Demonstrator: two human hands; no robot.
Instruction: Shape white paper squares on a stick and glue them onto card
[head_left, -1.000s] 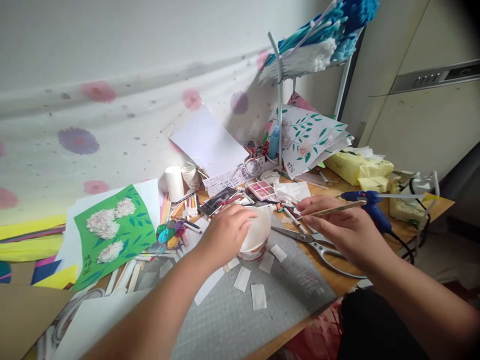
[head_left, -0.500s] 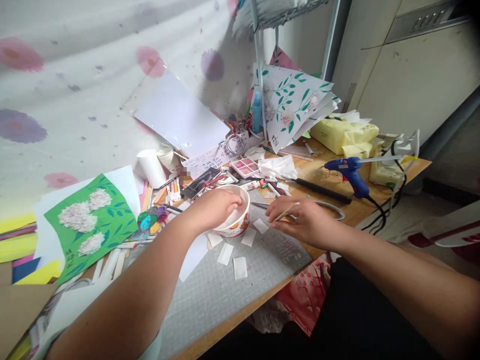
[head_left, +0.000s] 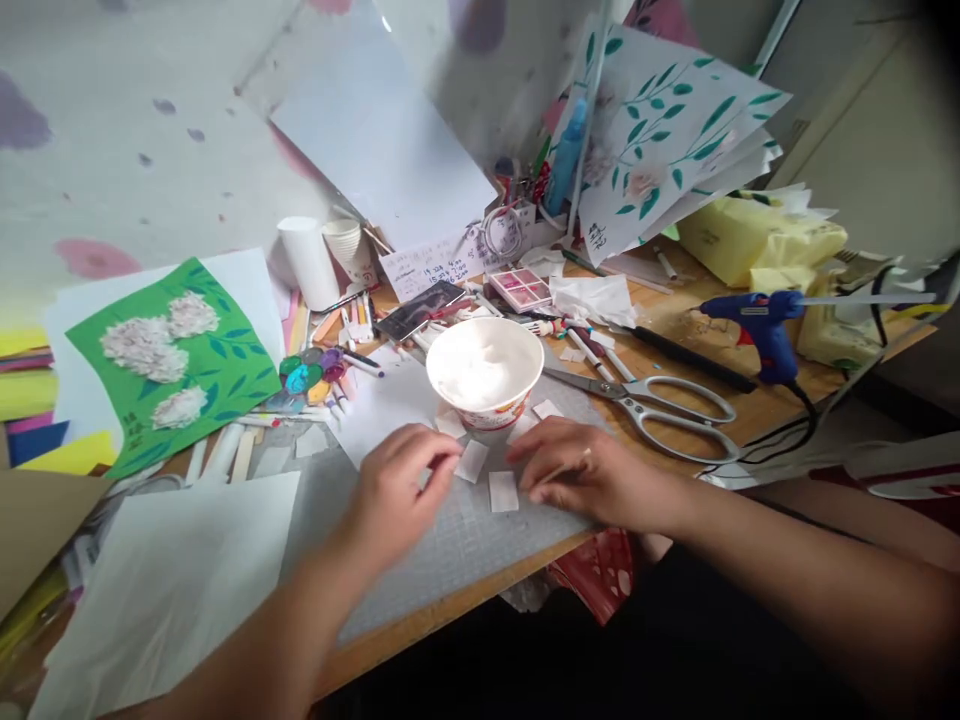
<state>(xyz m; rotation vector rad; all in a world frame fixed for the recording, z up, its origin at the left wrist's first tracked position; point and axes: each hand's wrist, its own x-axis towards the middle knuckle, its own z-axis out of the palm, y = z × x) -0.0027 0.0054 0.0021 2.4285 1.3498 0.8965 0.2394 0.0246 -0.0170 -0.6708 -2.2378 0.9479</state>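
Observation:
My left hand (head_left: 401,490) is over the cutting mat (head_left: 420,560), its fingers curled and thumb close to the forefinger; whatever they may pinch is too small to make out. Just past its fingertips lies a small white paper piece (head_left: 471,462). My right hand (head_left: 581,470) grips a thin wooden stick (head_left: 564,466), fingers bent near another white paper piece (head_left: 503,492) on the mat. Behind both hands stands a paper bowl (head_left: 487,395) with white contents. More paper pieces lie around its base, partly hidden. Large scissors (head_left: 645,405) rest right of the bowl.
A green picture with raised white flowers (head_left: 180,360) leans at left, above white sheets (head_left: 180,580). Pens, a pink palette (head_left: 520,290) and paper cups (head_left: 309,265) crowd the back. A blue glue gun (head_left: 769,325) with its cord sits at right.
My left hand has come out of the bowl and down toward the paper pieces. The right hand, still with the stick, has moved lower, uncovering the scissors. The view has shifted closer.

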